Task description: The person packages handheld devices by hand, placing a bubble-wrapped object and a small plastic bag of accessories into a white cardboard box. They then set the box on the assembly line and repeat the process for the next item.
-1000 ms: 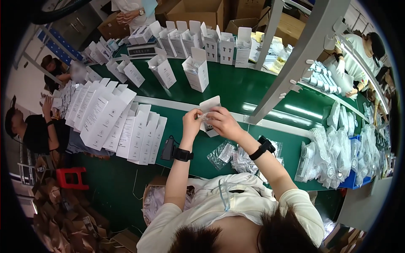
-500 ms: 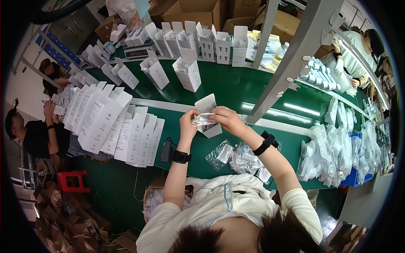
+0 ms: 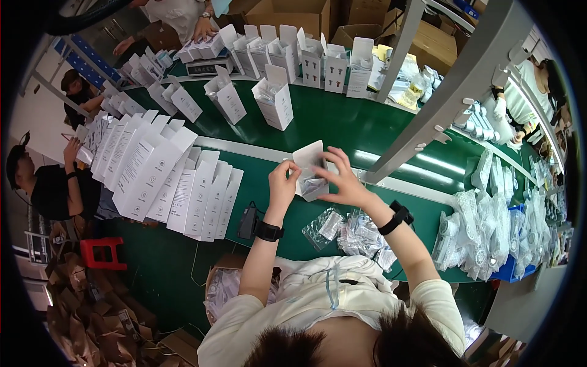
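Note:
In front of me a small white carton (image 3: 309, 160) stands with its top flap raised. My left hand (image 3: 284, 185) is closed, its fingertips pinching the carton's left edge. On the right side, my right hand (image 3: 346, 183) is spread open around the carton, with fingers apart and thumb near its lower corner. A clear plastic packet (image 3: 312, 186) shows inside the carton's opening, partly shaded. Nearer to me, several small clear bags with white parts (image 3: 361, 235) lie in a loose pile on the green table.
Upright white cartons (image 3: 147, 177) crowd the left. Filled open cartons (image 3: 273, 101) stand on the far green belt (image 3: 342, 131). Bubble-wrapped items (image 3: 474, 229) heap up at right by a blue bin (image 3: 510, 269). A grey metal post (image 3: 428, 122) rises at right. Other people work around.
The clear packet has gone from between my fingers into the carton. My right hand has opened and spread; my left has shifted to the carton's edge.

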Demonstrator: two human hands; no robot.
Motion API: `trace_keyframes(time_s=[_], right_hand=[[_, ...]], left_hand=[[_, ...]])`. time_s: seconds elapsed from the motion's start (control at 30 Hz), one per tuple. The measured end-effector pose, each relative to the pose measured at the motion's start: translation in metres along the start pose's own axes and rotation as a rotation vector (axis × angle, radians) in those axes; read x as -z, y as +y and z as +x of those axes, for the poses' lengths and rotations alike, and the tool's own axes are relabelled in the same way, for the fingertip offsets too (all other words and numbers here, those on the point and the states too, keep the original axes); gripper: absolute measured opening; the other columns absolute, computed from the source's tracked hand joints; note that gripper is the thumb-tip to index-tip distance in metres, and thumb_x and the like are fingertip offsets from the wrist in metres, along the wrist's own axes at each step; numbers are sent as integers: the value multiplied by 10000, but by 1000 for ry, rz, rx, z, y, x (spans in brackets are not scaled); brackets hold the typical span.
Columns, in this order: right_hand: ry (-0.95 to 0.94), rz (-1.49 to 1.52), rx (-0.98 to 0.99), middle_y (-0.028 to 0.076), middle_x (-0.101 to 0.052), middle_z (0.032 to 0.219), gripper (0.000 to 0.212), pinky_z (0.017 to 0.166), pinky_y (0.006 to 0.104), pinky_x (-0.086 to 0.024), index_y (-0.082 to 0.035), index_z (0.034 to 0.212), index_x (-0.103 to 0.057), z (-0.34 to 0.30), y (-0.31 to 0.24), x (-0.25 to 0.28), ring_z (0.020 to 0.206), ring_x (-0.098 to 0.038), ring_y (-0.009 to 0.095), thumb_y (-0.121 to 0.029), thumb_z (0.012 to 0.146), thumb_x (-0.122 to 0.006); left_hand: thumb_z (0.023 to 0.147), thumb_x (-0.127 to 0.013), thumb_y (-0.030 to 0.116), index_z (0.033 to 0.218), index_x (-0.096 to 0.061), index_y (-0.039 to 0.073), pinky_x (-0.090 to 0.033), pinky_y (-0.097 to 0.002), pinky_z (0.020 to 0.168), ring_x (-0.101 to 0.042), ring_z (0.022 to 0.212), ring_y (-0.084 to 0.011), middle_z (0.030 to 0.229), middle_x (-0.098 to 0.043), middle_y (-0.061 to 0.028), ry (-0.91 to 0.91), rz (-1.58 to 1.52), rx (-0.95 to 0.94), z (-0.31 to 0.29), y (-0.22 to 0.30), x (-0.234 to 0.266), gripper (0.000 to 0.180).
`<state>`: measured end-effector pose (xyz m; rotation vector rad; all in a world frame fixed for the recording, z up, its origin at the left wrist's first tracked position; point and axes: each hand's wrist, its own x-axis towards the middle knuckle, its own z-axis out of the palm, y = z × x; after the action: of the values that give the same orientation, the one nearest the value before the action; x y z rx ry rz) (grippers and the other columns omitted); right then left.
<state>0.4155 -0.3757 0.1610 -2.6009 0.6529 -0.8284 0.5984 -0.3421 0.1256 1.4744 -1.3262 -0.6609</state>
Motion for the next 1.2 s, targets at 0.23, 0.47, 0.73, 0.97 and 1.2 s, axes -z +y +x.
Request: trace_keyframes(time_s=[0.23, 0.47, 0.73, 0.97, 1.2], right_hand=[[80, 623, -501, 125, -251, 1348, 1182, 1031, 362, -254, -63, 1372, -61, 10, 35, -82, 1241, -291, 267, -61, 459, -812], [398, 659, -544, 155, -296, 1298, 1158, 1005, 359, -291, -42, 1362, -102, 125, 19, -155, 1184, -344, 300, 5, 438, -799], [513, 245, -554, 204, -250, 1323, 1105, 996, 430, -259, -105, 1385, -23, 119, 40, -168, 1234, -254, 339, -124, 569, -769], [529, 1547, -450, 102, -222, 1382, 804, 1022, 379, -211, -64, 1381, -48, -25, -52, -74, 1274, -217, 222, -442, 832, -497], [482, 1361, -762, 83, -394, 1277, 687, 979, 353, -282, -25, 1290, -324, -160, -22, 13, 1185, -365, 192, -525, 834, -442]], left_hand=[[681, -655, 40, 932, -498, 25, -365, -373, 830, -449, 1007, -314, 1095, -478, -139, 156, 327, -151, 8, 53, 65, 296], [571, -754, 272, 1304, -330, 138, -144, -567, 997, -227, 1272, -343, 1365, -297, -119, 478, 1530, 46, 12, 110, 257, 857], [614, -732, 266, 1346, -254, 107, -231, -536, 970, -328, 1188, -362, 1344, -312, -163, 382, 1255, -41, 2, 116, 221, 889], [612, -768, 301, 1326, -122, -50, -280, -455, 957, -334, 1161, -392, 1299, -278, -230, -134, 692, -86, -67, 103, 41, 1025], [544, -816, 298, 1297, -227, 35, -341, -368, 939, -407, 1120, -264, 1247, -358, -153, -670, -503, 57, -62, 67, -52, 991]])
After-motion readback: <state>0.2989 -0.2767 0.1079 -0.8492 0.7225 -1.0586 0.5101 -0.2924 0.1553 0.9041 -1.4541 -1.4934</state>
